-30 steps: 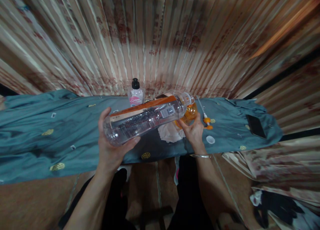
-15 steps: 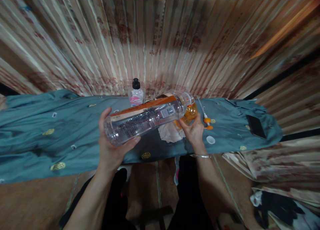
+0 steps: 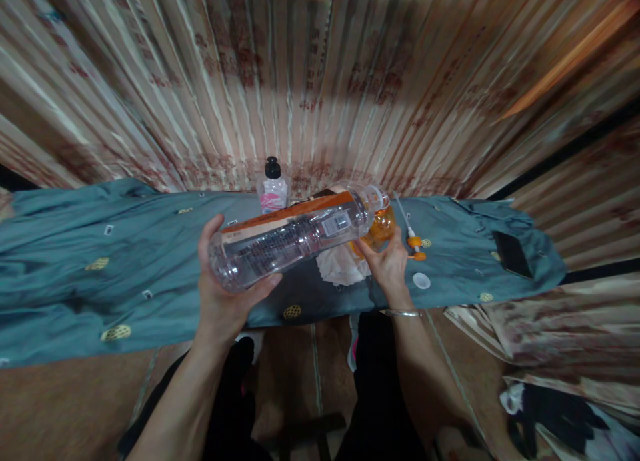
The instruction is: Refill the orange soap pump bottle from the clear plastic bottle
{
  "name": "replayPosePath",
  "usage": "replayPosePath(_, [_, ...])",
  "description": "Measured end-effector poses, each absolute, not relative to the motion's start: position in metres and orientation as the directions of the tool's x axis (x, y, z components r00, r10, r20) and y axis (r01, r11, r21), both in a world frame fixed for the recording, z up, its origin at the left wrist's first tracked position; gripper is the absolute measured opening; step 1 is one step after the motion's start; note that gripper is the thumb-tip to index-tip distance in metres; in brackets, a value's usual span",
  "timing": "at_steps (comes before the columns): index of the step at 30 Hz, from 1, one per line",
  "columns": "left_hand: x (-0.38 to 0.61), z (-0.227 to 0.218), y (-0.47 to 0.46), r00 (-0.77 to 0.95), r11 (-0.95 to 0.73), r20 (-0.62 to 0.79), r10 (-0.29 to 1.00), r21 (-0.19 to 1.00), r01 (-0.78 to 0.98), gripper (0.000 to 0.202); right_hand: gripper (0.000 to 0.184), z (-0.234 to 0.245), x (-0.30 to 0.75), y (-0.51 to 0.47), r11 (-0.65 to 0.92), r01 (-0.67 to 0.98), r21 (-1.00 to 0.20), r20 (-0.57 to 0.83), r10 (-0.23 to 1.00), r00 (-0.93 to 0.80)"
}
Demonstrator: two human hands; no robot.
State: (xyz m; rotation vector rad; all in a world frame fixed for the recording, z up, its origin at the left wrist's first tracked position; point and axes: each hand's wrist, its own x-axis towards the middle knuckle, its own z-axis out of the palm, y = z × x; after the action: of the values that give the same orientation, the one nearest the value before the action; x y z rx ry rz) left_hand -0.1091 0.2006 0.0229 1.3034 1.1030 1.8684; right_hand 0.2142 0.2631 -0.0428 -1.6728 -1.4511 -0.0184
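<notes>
My left hand (image 3: 225, 301) grips the base end of a large clear plastic bottle (image 3: 280, 244) with an orange and black label and a barcode. The bottle is tilted, its neck to the right over an orange bottle (image 3: 381, 227). My right hand (image 3: 387, 264) is closed around that orange bottle, partly hidden behind the clear one. Whether the two mouths touch I cannot make out. Under them lies a crumpled white tissue (image 3: 345, 264). To the right rest an orange pump head (image 3: 415, 242) with a pale tube and a small white cap (image 3: 421, 281).
A clear bottle (image 3: 273, 193) with a pink label and black cap stands at the back of the cloth-covered table (image 3: 165, 261). A black phone (image 3: 513, 254) lies at the right end. Behind hangs a pleated curtain (image 3: 300, 81).
</notes>
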Motion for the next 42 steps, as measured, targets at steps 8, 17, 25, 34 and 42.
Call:
replayPosePath(8, [-0.1087,0.0230,0.1990,-0.339,-0.465,0.437,0.833,0.885,0.000,0.113,0.085,-0.0424,0.2136,0.2632,0.082,0.783,-0.616,0.522,0.788,0.328])
replayPosePath(17, [-0.1068,0.0242,0.1996,-0.347,-0.464,0.429,0.834,0.886,-0.022,0.111,0.083,-0.0391,0.2117,0.2626,0.055,0.781,-0.622,0.502,0.794,0.344])
replayPosePath(25, [-0.1070,0.0245,0.1993,-0.341,-0.458,0.421,0.841,0.889,-0.032,0.111,0.085,-0.0393,0.2130,0.2631,0.063,0.787,-0.614,0.501,0.801,0.328])
replayPosePath(34, [-0.1065,0.0268,0.1985,-0.339,-0.471,0.436,0.834,0.882,-0.022,0.109,0.083,-0.0365,0.2101,0.2622,0.062,0.771,-0.634,0.499,0.794,0.346])
replayPosePath(42, [-0.1072,0.0262,0.1996,-0.340,-0.468,0.436,0.834,0.883,-0.016,0.110,0.082,-0.0345,0.2107,0.2618,0.053,0.783,-0.619,0.493,0.802,0.336])
